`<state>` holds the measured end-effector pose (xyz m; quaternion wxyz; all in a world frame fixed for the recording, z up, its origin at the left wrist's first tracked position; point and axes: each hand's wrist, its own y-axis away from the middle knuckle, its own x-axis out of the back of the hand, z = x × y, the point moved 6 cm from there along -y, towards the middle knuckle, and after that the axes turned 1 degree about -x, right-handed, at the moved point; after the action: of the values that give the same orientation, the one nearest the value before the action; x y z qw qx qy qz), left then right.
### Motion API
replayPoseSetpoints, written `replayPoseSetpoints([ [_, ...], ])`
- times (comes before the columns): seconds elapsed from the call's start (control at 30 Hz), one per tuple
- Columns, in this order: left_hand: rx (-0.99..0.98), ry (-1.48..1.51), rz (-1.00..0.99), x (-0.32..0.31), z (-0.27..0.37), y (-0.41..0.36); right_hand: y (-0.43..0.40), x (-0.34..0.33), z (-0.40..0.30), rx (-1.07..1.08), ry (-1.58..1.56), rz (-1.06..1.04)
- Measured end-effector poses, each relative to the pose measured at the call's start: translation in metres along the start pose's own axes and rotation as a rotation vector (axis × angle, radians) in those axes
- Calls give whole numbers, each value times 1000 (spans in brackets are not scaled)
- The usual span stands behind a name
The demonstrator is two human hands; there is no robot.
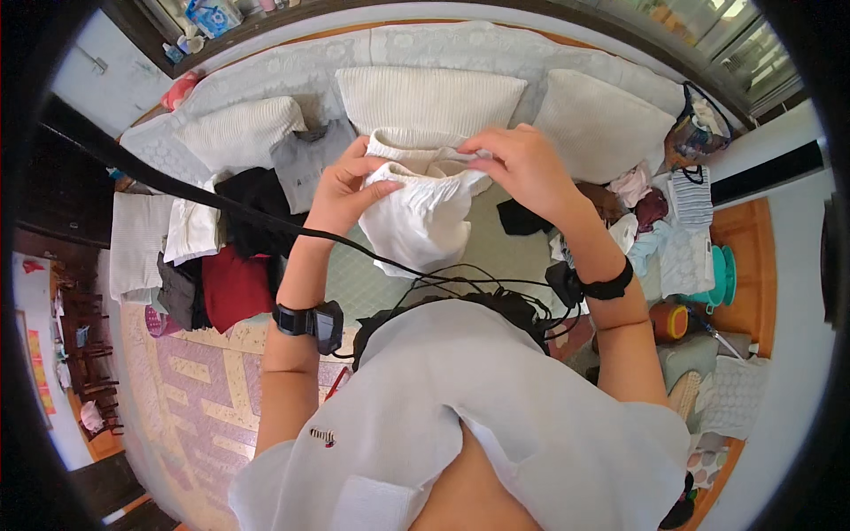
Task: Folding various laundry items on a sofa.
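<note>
A white garment with a gathered elastic waistband [418,219] hangs between my hands over the sofa seat, its waist opening facing up. My left hand [355,186] pinches the waistband at its left side, thumb on the near edge and fingers by the far edge. At the right side of the waistband, my right hand [514,166] grips the fabric between thumb and fingers. Behind the left hand lies a grey printed shirt [315,156]. A small black cloth [524,218] rests on the seat below the right hand.
Dark clothes [255,206], a folded white garment [192,229] and a red garment [236,285] lie at left. Mixed clothes [637,212] are heaped at right, near a bag [697,133]. Ribbed cushions [431,99] line the sofa back. Black cables [465,282] cross before my waist.
</note>
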<state>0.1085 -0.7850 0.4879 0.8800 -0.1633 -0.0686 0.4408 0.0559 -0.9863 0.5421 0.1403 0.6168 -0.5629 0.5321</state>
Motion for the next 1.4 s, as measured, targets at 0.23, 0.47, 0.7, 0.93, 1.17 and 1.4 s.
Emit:
replayPoseSetpoints([
  [0.23,7,-120,-20,-9,-15,16,19,-54,8,-34,158,-375],
  [0.47,58,-69,12,-9,-27,22,30,-85,20,-61,120,-330],
  [0.7,83,-28,4,-7,-27,31,32,-80,11,-113,-43,-123],
  [0.93,120,-12,-41,-13,-31,37,32,-90,7,-57,19,-67],
  [1.17,129,-95,-81,-12,-31,38,39,-107,14,-63,-122,-133],
  [1.4,125,-134,157,33,-39,39,13,-45,8,-71,-129,108],
])
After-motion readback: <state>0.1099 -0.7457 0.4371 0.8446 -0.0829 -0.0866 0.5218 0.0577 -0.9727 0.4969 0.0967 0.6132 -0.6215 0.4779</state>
